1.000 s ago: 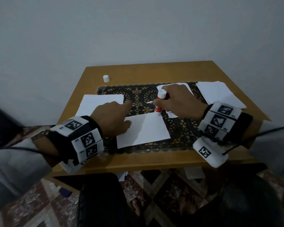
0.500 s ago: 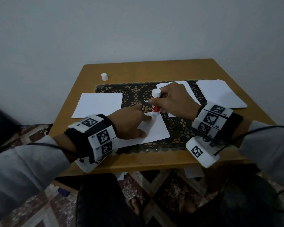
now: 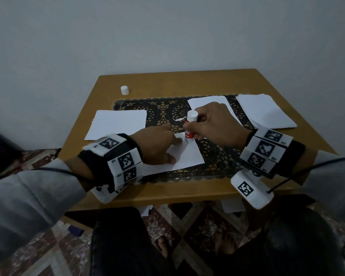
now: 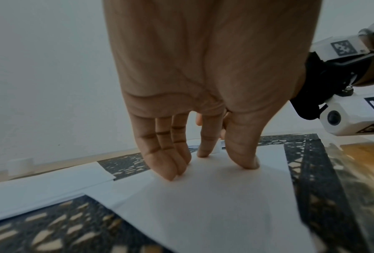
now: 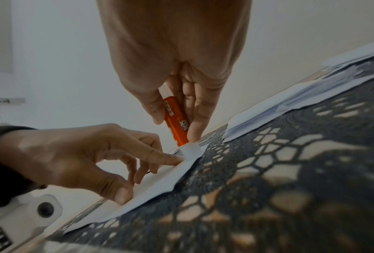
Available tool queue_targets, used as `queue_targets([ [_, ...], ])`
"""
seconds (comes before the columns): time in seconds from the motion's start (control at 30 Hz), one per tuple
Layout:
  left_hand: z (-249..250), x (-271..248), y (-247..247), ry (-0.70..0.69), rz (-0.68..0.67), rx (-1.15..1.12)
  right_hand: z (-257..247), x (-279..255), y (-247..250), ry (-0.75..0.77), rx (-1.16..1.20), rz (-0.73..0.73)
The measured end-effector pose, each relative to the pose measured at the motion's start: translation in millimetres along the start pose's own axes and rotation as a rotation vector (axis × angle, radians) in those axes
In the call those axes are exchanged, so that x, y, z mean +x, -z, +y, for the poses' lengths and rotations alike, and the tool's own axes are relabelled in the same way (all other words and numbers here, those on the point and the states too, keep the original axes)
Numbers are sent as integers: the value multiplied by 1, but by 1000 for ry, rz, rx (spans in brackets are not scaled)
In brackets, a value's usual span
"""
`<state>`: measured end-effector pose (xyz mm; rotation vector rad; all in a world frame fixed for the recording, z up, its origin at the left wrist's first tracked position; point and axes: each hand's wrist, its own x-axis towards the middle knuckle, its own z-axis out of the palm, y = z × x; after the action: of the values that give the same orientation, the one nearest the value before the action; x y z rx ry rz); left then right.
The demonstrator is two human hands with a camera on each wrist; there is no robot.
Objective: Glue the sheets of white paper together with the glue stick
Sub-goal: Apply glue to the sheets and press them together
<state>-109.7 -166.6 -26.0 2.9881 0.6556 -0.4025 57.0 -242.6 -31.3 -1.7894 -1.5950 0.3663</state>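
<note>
Right hand [image 3: 213, 124] curled round glue stick [image 3: 189, 128], tip down on far corner of paper sheet [image 3: 185, 156]. Left hand [image 3: 153, 146] spread, fingertips [image 4: 171, 172] pressing same sheet flat beside glue stick. Sheet lying on dark lace mat [image 3: 217, 156].

The table [image 3: 187, 82] is wood with a smooth, faintly glossy finish. On it lies a black lace-patterned mat [image 3: 163, 110] — openwork, matt. The sheet of white paper [image 3: 185, 156] at the centre is smooth and matt, like the paper stack [image 3: 265, 112] at 2 o'clock. The glue stick [image 5: 175, 123] has a glossy orange plastic barrel; its cap [image 3: 125, 90], at 11 o'clock, is white plastic. The wall [image 3: 167, 32] behind is plain, matt.
</note>
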Motion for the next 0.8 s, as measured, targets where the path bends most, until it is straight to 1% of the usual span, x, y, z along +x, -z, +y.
queue_targets([
  [0.17, -1, 0, 0, -1, -10, 10, -2, -17, 4, -12, 6, -44],
  [0.43, -1, -1, -1, 7, -2, 1, 1, -45, 12, 82, 14, -117],
  [0.63, 2, -3, -1, 13, -10, 23, -9, -47, 30, -5, 112, -198],
  [0.7, 2, -3, -2, 11, -12, 32, -12, -36, 44, -41, 181, -159],
  [0.8, 1, -3, -2, 5, -21, 29, -12, -11, 64, -112, 327, -44],
])
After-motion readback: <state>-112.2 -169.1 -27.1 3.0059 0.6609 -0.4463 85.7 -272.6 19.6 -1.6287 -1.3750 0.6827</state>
